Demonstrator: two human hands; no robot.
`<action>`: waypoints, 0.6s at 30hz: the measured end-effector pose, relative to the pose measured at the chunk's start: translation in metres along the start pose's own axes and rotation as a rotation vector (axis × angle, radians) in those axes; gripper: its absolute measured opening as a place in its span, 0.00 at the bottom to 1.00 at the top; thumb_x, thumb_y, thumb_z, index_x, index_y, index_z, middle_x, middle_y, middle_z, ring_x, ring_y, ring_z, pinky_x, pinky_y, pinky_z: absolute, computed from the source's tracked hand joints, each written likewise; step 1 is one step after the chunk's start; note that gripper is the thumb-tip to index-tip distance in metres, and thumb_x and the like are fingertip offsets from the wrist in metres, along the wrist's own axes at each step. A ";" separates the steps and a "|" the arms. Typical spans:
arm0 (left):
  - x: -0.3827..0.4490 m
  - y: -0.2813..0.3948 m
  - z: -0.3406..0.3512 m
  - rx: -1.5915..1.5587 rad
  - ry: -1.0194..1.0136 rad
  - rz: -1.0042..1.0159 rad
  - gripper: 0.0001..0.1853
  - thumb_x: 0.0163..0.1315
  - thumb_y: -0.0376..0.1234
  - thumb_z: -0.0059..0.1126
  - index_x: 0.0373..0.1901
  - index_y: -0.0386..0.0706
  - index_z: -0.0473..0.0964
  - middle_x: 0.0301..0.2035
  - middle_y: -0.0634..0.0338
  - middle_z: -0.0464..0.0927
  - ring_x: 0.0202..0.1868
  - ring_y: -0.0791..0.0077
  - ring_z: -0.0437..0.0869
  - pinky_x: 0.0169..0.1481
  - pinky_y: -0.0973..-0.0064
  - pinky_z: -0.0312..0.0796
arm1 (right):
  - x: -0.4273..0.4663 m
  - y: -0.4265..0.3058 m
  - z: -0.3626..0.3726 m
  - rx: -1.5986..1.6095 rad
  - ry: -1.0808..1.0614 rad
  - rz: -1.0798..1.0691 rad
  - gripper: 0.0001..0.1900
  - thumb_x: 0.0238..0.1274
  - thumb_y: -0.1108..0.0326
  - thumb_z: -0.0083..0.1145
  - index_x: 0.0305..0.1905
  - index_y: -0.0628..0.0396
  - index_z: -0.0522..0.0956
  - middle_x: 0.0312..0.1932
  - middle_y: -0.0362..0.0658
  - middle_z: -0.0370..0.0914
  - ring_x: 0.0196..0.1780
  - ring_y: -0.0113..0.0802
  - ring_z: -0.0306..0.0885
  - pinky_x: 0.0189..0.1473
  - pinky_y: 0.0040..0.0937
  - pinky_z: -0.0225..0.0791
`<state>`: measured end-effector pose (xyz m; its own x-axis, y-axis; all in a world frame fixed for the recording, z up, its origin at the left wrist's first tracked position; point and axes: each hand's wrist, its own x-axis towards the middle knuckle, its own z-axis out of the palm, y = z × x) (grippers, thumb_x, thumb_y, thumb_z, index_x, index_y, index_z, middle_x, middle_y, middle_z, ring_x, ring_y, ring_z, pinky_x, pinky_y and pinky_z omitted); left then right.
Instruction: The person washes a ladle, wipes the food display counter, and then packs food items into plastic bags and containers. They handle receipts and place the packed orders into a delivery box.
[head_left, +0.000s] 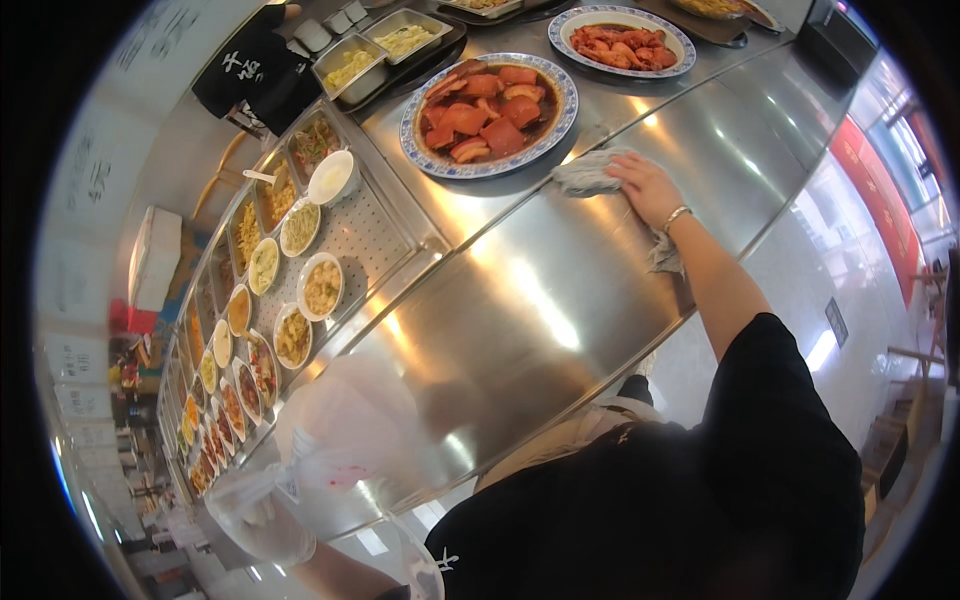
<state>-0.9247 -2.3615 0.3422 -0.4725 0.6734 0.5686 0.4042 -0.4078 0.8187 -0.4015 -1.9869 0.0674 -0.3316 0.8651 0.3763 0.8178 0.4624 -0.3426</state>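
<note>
My right hand (646, 187) presses a grey cloth (592, 174) onto the stainless steel counter (517, 292), just below a plate of braised meat. One end of the cloth trails out under my wrist, where I wear a bracelet. My left hand (259, 517), in a clear plastic glove, is low at the left beside the counter's near side. It grips the gathered neck of a translucent plastic bag (349, 420). The bag is blurred, and what it holds cannot be made out. The glove partly veils the fingers.
A blue-rimmed plate of braised meat (487, 116) and a plate of reddish meat (622, 46) stand on the counter. Bowls of food (321, 286) line a perforated steel tray (367, 225). Steel pans (351, 73) sit behind. A person in black (255, 67) stands across the counter.
</note>
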 end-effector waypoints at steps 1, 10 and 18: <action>-0.002 0.005 0.020 -0.211 -0.005 -0.085 0.18 0.75 0.34 0.46 0.23 0.45 0.58 0.20 0.68 0.55 0.21 0.85 0.56 0.25 0.82 0.52 | 0.004 0.032 -0.004 0.039 0.040 0.050 0.17 0.68 0.69 0.57 0.59 0.44 0.83 0.65 0.42 0.79 0.72 0.45 0.71 0.74 0.41 0.63; -0.030 0.060 0.168 -0.550 0.380 -0.352 0.18 0.78 0.31 0.42 0.23 0.48 0.58 0.19 0.71 0.54 0.18 0.88 0.51 0.22 0.84 0.47 | 0.059 0.075 -0.023 0.496 -0.069 0.113 0.21 0.79 0.59 0.45 0.68 0.56 0.75 0.73 0.50 0.71 0.77 0.49 0.64 0.78 0.43 0.55; -0.051 0.071 0.229 -0.221 0.145 -0.288 0.17 0.76 0.30 0.41 0.24 0.46 0.58 0.20 0.68 0.55 0.20 0.86 0.53 0.23 0.85 0.48 | 0.166 0.082 0.017 0.017 -0.419 -0.103 0.28 0.81 0.53 0.40 0.79 0.45 0.61 0.85 0.39 0.49 0.85 0.41 0.46 0.83 0.50 0.39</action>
<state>-0.6924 -2.2841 0.3533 -0.6544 0.6916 0.3057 0.0678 -0.3489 0.9347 -0.3974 -1.8027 0.0874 -0.5763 0.8167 0.0282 0.7638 0.5506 -0.3369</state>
